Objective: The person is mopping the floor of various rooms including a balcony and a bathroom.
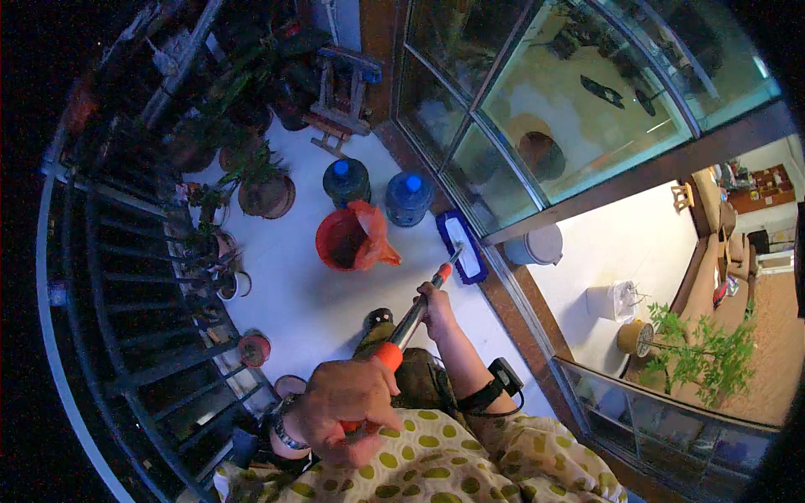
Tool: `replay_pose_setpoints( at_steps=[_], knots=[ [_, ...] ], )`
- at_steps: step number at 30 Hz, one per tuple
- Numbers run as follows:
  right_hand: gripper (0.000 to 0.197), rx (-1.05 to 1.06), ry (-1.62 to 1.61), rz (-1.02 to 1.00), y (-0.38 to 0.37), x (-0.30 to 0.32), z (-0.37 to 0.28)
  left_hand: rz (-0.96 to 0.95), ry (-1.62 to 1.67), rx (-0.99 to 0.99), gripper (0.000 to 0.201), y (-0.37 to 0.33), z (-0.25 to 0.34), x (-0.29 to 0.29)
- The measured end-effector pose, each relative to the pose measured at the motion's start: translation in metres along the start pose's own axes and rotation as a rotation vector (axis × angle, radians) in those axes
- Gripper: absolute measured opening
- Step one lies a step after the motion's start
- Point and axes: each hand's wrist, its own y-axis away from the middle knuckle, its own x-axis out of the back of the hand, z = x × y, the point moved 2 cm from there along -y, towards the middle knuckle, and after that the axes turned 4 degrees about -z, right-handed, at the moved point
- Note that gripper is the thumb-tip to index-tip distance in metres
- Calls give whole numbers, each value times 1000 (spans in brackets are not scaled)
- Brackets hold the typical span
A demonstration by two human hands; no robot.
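Note:
A flat mop [454, 228] with a dark blue pad and white plate lies against the sill of the sliding door. Its silver and orange pole runs back toward my body. My left hand [348, 407], a watch on its wrist, is wrapped round the orange top end of the pole. Farther down, my right hand [434, 310] grips the shaft; a black strap with a small device circles that forearm. Left of the mop head stands a red bucket [335, 241] with a red bag-like piece over its rim. Two blue-capped water jugs [409, 201] stand behind the bucket.
Potted plants [267, 193] line the dark railing [134, 293] on the left. A wooden stool [344, 92] stands at the back. To the right is a glass sliding door [579, 126]; beyond it are a lidded grey bucket [537, 245], a white bin [612, 300] and a potted plant [635, 338].

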Motion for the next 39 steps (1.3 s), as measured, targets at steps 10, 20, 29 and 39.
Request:
replay_pose_setpoints(
  at_steps=[10,20,29,39],
  knots=[
    [15,-15,159,-139,-31,5,-57,-133,-132,-326,11,-57,-26,-5],
    [17,-58,170,-139,-37,73,-119,-44,-112,-438,7,-156,-52,-66],
    [14,-340,-584,-225,-49,128,-170,-3,-112,-455,7,-242,-63,-139],
    [13,-276,-429,-554,-80,175,-164,28,-48,-418,9,-267,-56,-173]
  ],
)
